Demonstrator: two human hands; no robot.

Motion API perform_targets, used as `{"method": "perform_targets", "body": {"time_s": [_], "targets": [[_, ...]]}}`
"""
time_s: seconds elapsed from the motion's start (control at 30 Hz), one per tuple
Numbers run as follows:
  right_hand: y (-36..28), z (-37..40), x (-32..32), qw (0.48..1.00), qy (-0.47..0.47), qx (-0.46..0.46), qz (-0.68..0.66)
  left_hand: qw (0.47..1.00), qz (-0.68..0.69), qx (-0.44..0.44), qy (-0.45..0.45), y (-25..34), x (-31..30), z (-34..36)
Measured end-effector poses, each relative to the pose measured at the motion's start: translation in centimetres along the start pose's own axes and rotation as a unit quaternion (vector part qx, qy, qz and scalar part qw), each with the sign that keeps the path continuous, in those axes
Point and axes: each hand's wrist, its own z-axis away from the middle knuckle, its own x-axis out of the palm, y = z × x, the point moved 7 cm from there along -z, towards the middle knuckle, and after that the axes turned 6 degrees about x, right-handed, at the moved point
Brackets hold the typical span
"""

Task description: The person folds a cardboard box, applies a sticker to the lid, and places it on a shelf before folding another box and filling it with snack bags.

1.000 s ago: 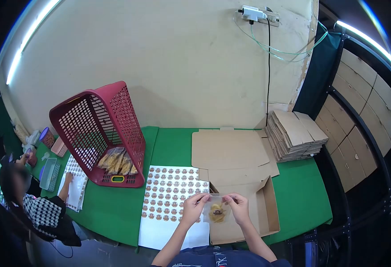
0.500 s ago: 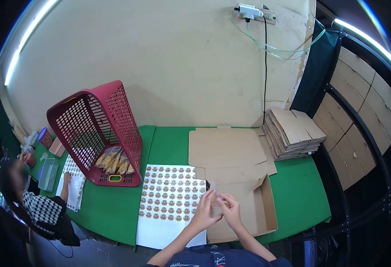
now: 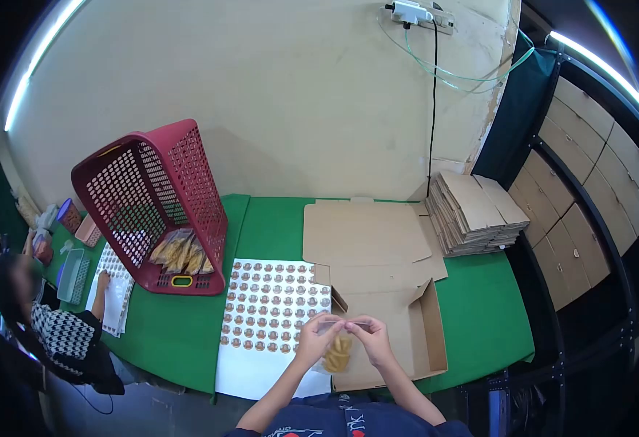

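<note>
Between my two hands hangs a small clear bag [image 3: 338, 355] with yellowish-brown pieces inside. The fingers of my left hand [image 3: 319, 339] pinch its top edge on the left, and my right hand [image 3: 370, 339] pinches the top edge on the right. Below and to the right of the bag lies an open cardboard box [image 3: 392, 349], its lid folded back toward the wall. Left of the box is a sheet of round stickers [image 3: 272, 306], partly covered by my left hand.
A tilted pink basket [image 3: 203, 189] holds several filled bags [image 3: 181, 253]. Flattened cardboard boxes [image 3: 479, 211] are stacked at the back right. At the far left a co-worker [image 3: 65, 331] rests a hand on sheets [image 3: 116, 298], near a green basket [image 3: 74, 277].
My hands have spread slightly along the bag's top edge, and the bag now hangs below them with its contents in view. The whole scene has shifted slightly up and left.
</note>
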Motion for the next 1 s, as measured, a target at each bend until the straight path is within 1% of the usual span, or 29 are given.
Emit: {"method": "perform_targets", "body": {"time_s": [0.07,0.13,0.23,0.37,0.53,0.63,0.67,0.73,0.77,0.83,0.87,0.97,1.0], "targets": [[-0.9,0.2,0.0,0.999,0.030,-0.034,0.015,0.998,-0.053,0.011,-0.010,1.5,-0.5,-0.4],[-1.2,0.3,-0.2,0.998,0.048,-0.041,0.026,0.996,-0.086,0.030,-0.011,2.1,-0.9,-0.8],[-2.2,0.3,-0.3,0.996,0.059,-0.056,0.026,0.995,-0.099,0.014,-0.001,2.3,-1.7,-1.2],[-2.9,0.4,-0.5,0.994,0.074,-0.072,0.020,0.995,-0.095,0.037,-0.003,2.3,-1.8,-1.4],[-3.3,0.5,-0.9,0.992,0.063,-0.085,0.068,0.995,-0.088,0.049,-0.008,2.6,-1.8,-1.6],[-2.9,0.3,-1.3,0.994,0.056,-0.074,0.064,0.997,-0.072,0.033,0.000,1.5,-1.8,-1.7],[-2.6,0.2,-1.4,0.994,0.055,-0.069,0.058,0.999,-0.053,0.000,0.003,0.3,-1.8,-1.6],[-2.2,0.2,-2.6,0.991,0.111,-0.064,0.029,0.998,-0.015,-0.066,0.010,-2.2,-1.3,-0.7],[-2.2,0.3,-3.2,0.988,0.139,-0.062,0.015,0.995,-0.096,-0.010,0.013,-1.8,-1.1,-0.1],[-2.5,0.3,-3.9,0.985,0.157,-0.066,0.012,0.962,-0.254,0.102,0.019,-0.1,0.0,1.1],[-2.5,0.3,-4.2,0.984,0.167,-0.067,0.010,0.955,-0.280,0.096,-0.032,-0.1,1.2,1.8],[-2.2,0.7,-2.1,0.990,0.129,-0.049,-0.043,0.940,-0.317,0.122,-0.045,1.1,3.5,3.1],[-2.4,0.8,-1.4,0.991,0.118,-0.050,-0.043,0.947,-0.295,0.124,-0.038,1.0,3.6,3.1]]}}
